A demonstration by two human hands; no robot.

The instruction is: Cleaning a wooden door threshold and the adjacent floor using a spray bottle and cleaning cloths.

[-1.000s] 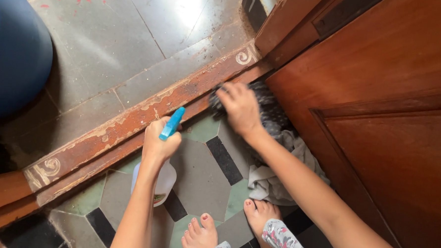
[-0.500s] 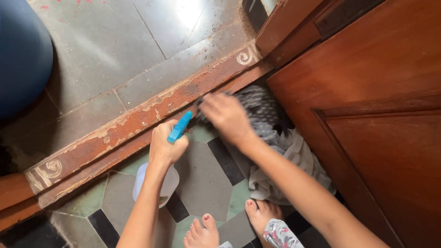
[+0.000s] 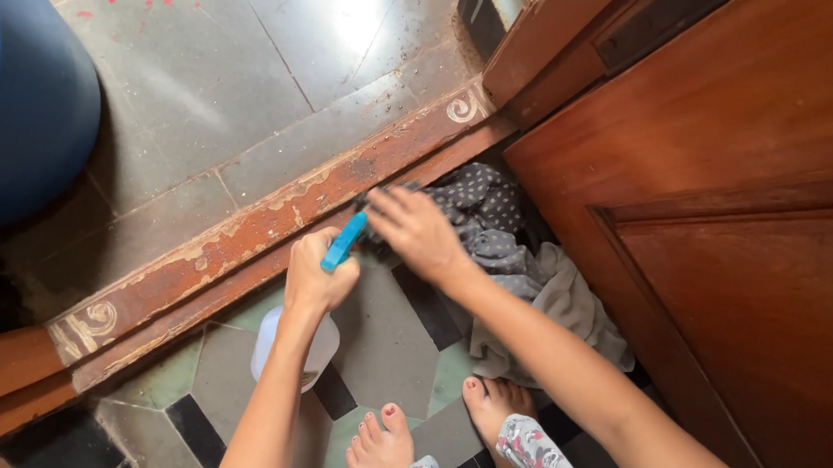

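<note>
My left hand [image 3: 314,274] grips a white spray bottle [image 3: 316,346] by its neck, the blue trigger nozzle [image 3: 343,242] pointing up toward the worn red door threshold [image 3: 277,219]. My right hand [image 3: 418,232] presses a grey polka-dot cloth [image 3: 492,223] flat against the floor at the foot of the threshold, just right of the nozzle. The cloth trails back to the right into a paler bunched part [image 3: 563,311] beside the door.
A brown wooden door [image 3: 717,210] stands open on the right. Patterned grey, green and black floor tiles [image 3: 384,326] lie under my bare feet [image 3: 384,443]. Dark tiles lie beyond the threshold, with a blue rounded object [image 3: 25,95] at the upper left.
My right hand has slid the cloth leftward along the threshold, from the door corner toward the spray nozzle. The bottle hand has shifted slightly right and down.
</note>
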